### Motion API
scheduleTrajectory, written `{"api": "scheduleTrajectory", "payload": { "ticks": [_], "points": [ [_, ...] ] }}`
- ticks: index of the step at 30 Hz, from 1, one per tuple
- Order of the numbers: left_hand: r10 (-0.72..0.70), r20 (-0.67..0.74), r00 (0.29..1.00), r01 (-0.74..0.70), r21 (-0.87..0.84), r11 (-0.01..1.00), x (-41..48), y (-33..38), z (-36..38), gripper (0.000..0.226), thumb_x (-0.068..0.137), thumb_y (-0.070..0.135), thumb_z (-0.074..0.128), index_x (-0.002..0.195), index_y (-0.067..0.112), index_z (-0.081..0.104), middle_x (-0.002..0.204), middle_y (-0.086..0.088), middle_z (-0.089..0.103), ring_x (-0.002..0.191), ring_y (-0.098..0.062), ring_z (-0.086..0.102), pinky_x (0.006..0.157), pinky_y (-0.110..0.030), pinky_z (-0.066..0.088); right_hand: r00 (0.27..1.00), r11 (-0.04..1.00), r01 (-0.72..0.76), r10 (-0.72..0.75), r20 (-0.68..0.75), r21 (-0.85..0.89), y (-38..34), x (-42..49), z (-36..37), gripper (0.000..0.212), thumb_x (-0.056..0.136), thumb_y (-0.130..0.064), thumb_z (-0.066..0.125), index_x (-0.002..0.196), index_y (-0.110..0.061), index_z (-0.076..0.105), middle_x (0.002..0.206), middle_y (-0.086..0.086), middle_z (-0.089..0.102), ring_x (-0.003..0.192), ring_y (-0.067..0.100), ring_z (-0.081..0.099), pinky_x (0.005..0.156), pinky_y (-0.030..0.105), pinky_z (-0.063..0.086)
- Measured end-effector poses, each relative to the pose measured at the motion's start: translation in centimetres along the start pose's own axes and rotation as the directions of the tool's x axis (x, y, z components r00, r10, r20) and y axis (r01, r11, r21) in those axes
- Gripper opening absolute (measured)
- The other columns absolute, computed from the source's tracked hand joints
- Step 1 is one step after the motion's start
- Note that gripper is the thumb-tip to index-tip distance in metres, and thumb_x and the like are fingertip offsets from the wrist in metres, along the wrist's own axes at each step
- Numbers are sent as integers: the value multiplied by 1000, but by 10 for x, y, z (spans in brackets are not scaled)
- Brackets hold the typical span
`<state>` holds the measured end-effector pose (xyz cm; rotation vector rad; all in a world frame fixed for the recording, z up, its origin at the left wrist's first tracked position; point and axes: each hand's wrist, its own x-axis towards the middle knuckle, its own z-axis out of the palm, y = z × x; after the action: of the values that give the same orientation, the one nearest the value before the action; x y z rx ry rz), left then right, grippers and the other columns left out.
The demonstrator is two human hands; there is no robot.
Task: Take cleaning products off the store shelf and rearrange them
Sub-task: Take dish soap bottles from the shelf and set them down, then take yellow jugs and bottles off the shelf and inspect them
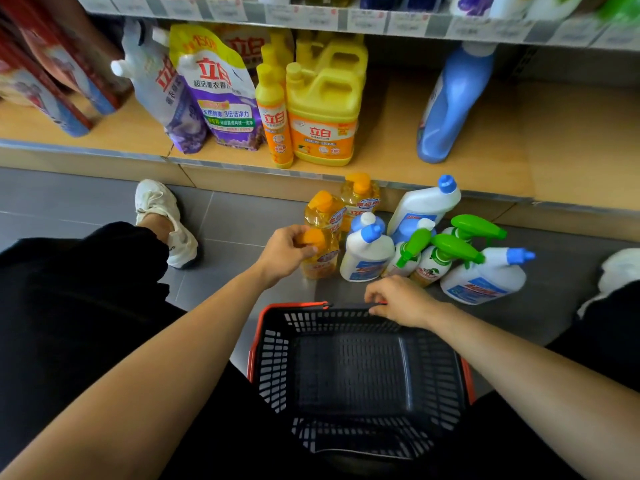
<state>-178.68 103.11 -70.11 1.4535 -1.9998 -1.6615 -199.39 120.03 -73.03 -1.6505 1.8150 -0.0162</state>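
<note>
My left hand grips the orange cap of a yellow dish-soap bottle standing on the grey floor. Two more such yellow bottles stand behind it. To their right on the floor cluster white bottles with blue caps, green-trigger spray bottles and a blue-nozzle spray bottle. My right hand holds the far rim of a black basket with red trim, empty inside, between my knees.
The low wooden shelf carries purple refill pouches, a slim yellow bottle, a yellow jug and a tall blue bottle. Boxed goods lean at far left. My white shoes rest on the floor.
</note>
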Motion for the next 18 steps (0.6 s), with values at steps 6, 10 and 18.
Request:
{"api": "scheduleTrajectory", "payload": {
  "ticks": [6,10,18],
  "points": [
    [16,34,999,-23,217,976,1,6,-2,63,92,23,73,149,17,47,129,-5,60,113,-21,60,98,-37,51,997,997,-70,68,-46,-35,-3,-3,-4,16,86,-36,75,99,-31,66,91,-10,65,88,15,63,71,27,47],
    [18,5,1000,-19,374,927,9,12,-13,56,92,35,71,143,16,56,138,-8,59,119,-28,60,102,-45,51,990,997,-73,70,-119,-18,-11,-1,-16,12,89,-39,70,98,-32,67,89,-11,70,87,11,66,65,24,42],
    [288,-137,948,-182,510,841,58,36,4,56,95,49,60,144,23,51,141,-5,54,130,-27,50,102,-41,46,894,965,67,55,-445,254,-36,24,-103,14,84,-23,75,98,-24,73,80,-14,66,76,7,64,77,37,56]
  ]
}}
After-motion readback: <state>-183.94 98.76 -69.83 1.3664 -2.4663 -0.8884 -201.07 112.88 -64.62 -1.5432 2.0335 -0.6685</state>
